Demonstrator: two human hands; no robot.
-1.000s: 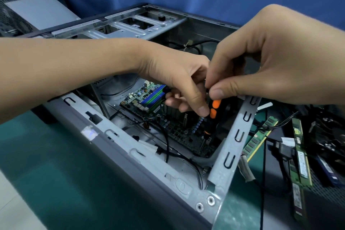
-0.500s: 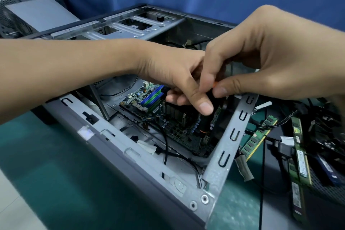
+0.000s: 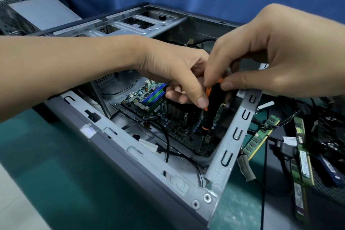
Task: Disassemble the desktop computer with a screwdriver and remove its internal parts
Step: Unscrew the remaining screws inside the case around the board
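Note:
An open grey computer case (image 3: 141,160) lies on its side on the green table. Inside sits the motherboard (image 3: 179,127) with blue and green memory slots (image 3: 155,95). A black and orange screwdriver (image 3: 210,114) stands nearly upright over the board, its tip down near the board's near corner. My left hand (image 3: 173,73) reaches in from the left and holds the handle with thumb and fingers. My right hand (image 3: 270,56) comes from the right and pinches the top of the handle between thumb and forefinger.
Loose memory sticks (image 3: 261,136) and black cables (image 3: 285,149) lie on the table right of the case. Another memory stick (image 3: 302,157) lies further right. A second dark case (image 3: 31,11) stands at the back left. A black cable (image 3: 167,145) runs across the case floor.
My right fingers have shifted on the handle's top, showing more orange than half a second ago. The screwdriver stays upright over the same corner of the board.

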